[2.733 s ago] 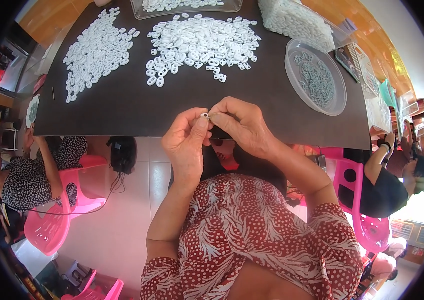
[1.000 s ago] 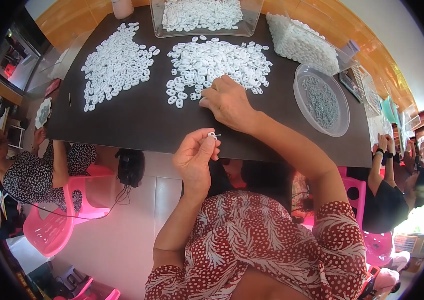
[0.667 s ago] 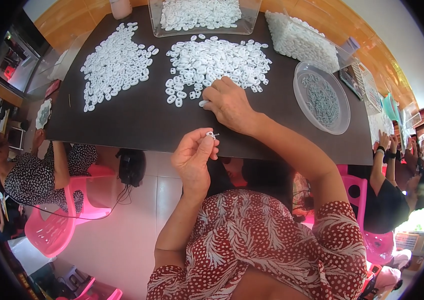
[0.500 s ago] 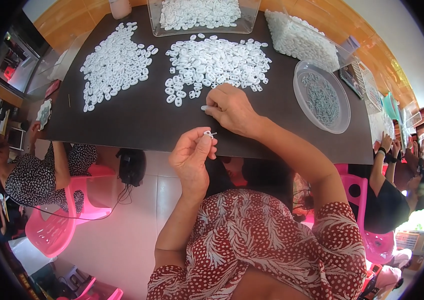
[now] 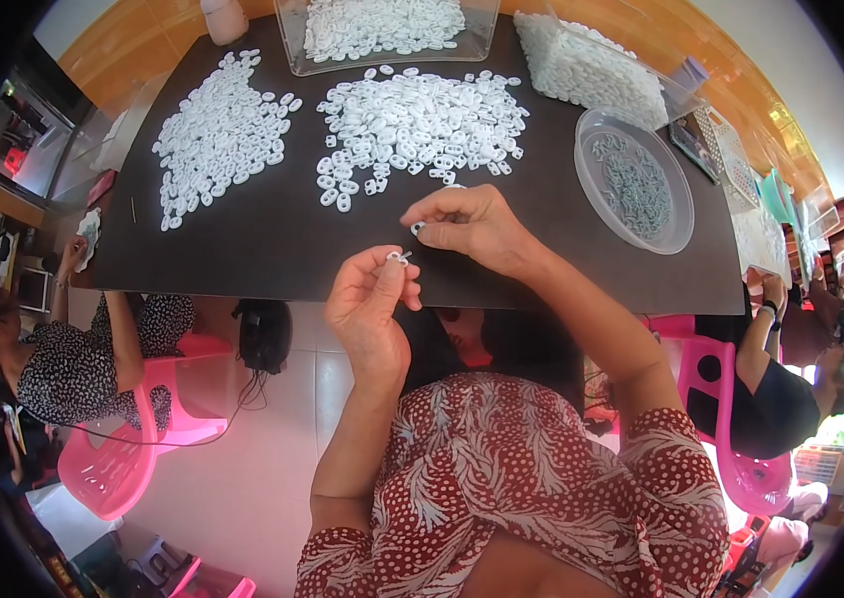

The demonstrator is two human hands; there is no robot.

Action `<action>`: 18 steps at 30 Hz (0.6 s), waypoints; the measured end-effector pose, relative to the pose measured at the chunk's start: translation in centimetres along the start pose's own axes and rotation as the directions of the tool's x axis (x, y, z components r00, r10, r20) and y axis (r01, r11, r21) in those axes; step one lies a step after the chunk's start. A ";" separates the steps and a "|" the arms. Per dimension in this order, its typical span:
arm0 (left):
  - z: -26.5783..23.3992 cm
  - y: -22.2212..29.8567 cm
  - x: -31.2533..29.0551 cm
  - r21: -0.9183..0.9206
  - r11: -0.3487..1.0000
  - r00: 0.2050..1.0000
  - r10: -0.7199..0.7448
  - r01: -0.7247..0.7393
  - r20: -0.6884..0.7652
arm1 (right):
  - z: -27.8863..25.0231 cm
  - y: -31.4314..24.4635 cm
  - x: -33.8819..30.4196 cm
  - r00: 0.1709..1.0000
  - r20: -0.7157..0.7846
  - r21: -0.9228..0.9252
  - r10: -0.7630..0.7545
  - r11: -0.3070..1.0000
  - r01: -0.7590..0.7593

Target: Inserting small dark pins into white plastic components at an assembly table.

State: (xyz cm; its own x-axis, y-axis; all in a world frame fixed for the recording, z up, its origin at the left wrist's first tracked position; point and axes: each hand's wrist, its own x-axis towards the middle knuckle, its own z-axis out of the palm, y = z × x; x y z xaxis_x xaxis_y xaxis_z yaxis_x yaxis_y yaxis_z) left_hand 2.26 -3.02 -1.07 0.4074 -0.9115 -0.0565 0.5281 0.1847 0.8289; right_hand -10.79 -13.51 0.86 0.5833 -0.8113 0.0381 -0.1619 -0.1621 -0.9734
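Observation:
My left hand (image 5: 372,309) is raised over the table's near edge, thumb and fingers pinching a small white plastic piece (image 5: 394,257). A thin metal screw (image 5: 405,255) sticks out of it toward the right. Just beyond and to the right, my right hand (image 5: 474,229) pinches another small white piece with a hole (image 5: 417,228) between thumb and forefinger. The two pieces are close but apart. Behind my hands spreads a pile of loose white oval pieces with holes (image 5: 422,120). A second pile of similar pieces (image 5: 223,140) lies to the left.
At the right stands a round clear dish (image 5: 683,227) of small screws (image 5: 629,187). Clear bins (image 5: 382,64) of white pieces line the back, with a phone (image 5: 693,149) at the right. Co-workers sit at both sides, near a pink chair (image 5: 108,468).
My right hand has drawn back from the middle pile toward my left hand, bringing its white piece nearer. My left hand keeps its hold. The whole view has shifted slightly.

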 end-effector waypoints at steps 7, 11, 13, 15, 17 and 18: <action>1.2 -0.1 -0.5 0.009 1.000 1.000 -0.030 0.030 0.008 | 0.7 -1.1 -1.5 0.972 -0.131 0.285 0.197 0.946 -0.153; 1.5 -0.3 -0.4 -0.003 1.000 0.999 -0.029 0.029 0.025 | 2.5 -1.4 -2.5 0.950 -0.242 0.428 0.199 0.900 -0.079; 1.4 -0.1 -0.3 0.008 1.000 1.000 -0.010 0.010 0.012 | 2.7 -1.0 -2.9 0.952 -0.243 0.418 0.188 0.906 -0.072; 1.4 0.0 -0.3 0.000 1.000 1.000 -0.016 0.016 0.010 | 2.5 -1.0 -3.3 0.948 -0.270 0.368 0.172 0.927 -0.063; 1.4 0.1 -0.3 -0.009 1.000 1.000 -0.019 0.019 0.007 | 2.4 -0.9 -3.4 0.939 -0.295 0.369 0.175 0.928 -0.057; 1.4 0.2 -0.4 0.002 1.000 1.000 -0.030 0.030 0.007 | 2.3 -0.9 -3.4 0.931 -0.320 0.369 0.176 0.928 -0.049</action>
State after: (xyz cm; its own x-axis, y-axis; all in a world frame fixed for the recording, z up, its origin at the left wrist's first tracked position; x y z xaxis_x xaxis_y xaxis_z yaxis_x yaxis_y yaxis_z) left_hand 1.13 -3.17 -0.09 0.3860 -0.9192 -0.0775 0.5388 0.1565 0.8277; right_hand -10.78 -9.25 1.11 0.2597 -0.9636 -0.0638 0.1146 0.0963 -0.9887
